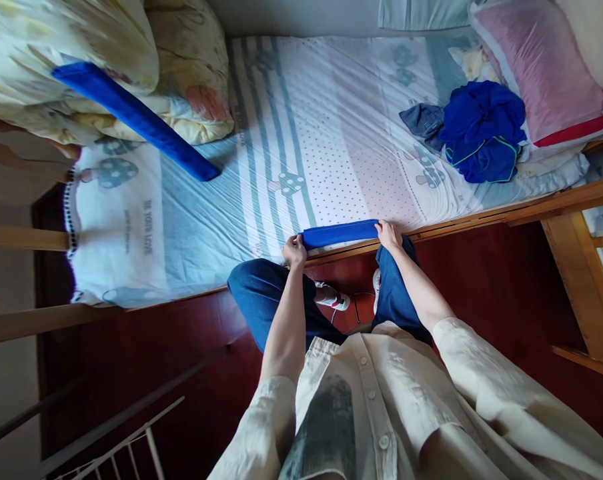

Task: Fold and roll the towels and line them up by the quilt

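A narrow strip of folded blue cloth (340, 233) lies along the near edge of the bed. My left hand (294, 251) is closed on its left end, with the fingers pinched together. At the opposite end, my right hand (389, 235) grips the right corner between thumb and fingers. The strip looks straight between the two hands. Farther left on the bed is a longer folded blue cloth strip (136, 120), its upper end resting against a pale quilt. The garment's exact kind cannot be made out in either strip.
Crumpled blue clothes (481, 130) lie on the right of the patterned bed sheet (326, 133), beside a pink pillow (546, 67). A bulky yellowish quilt (191, 73) fills the back left. The wooden bed rail (481, 220) runs before my knees. A white metal rack (154, 450) stands lower left.
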Available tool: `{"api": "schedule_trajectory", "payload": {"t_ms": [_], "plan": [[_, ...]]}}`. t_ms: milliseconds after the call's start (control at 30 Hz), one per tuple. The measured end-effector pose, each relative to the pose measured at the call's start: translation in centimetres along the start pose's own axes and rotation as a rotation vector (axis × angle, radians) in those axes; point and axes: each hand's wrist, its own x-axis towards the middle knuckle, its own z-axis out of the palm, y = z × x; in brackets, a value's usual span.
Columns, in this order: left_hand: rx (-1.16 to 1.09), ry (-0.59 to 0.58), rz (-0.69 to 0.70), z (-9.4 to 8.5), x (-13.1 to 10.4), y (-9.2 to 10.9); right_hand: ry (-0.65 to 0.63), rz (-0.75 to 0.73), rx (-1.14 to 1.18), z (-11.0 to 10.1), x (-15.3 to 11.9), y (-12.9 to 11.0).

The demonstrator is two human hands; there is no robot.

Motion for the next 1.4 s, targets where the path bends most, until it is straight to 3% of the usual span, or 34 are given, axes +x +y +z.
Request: {"api": "schedule_trajectory", "payload": {"t_ms": [167, 500, 633, 800, 933, 1067, 1167, 1400], "plan": [[-0.004, -0.005, -0.088, 0.4, 0.7, 0.0, 0.022, 0.007, -0.023, 0.3, 0.2, -0.2], [-0.019, 0.031, -0.102, 1.0, 1.1, -0.3, 0.045, 0.038, -0.026, 1.1, 1.0, -0.2], [-0.053, 0.013, -0.141, 0.5, 1.0, 0.0, 0.022, 0.103, 0.002, 1.0, 1.5, 0.2], [-0.241, 0.057, -0.316, -0.8, 0.2, 0.3, 0.079, 0.173, 0.141, -0.1, 1.5, 1.4], [-0.362, -0.015, -0.363, -1.0, -1.3, -0.1, 0.180, 0.095, 0.228, -1.1, 0.9, 2.0], [-0.542, -0.170, -0.397, -0.8, -2.6, -0.4, 0.217, -0.014, 0.255, -1.3, 0.1, 1.5], [-0.700, -0.258, -0.449, -1.0, -2.8, -0.3, 0.194, -0.141, 0.252, -1.1, -0.6, 0.2], [-0.737, -0.229, -0.473, -1.4, -1.3, 0.7, 0.017, -0.376, 0.117, -1.4, -1.3, -5.1]]}}
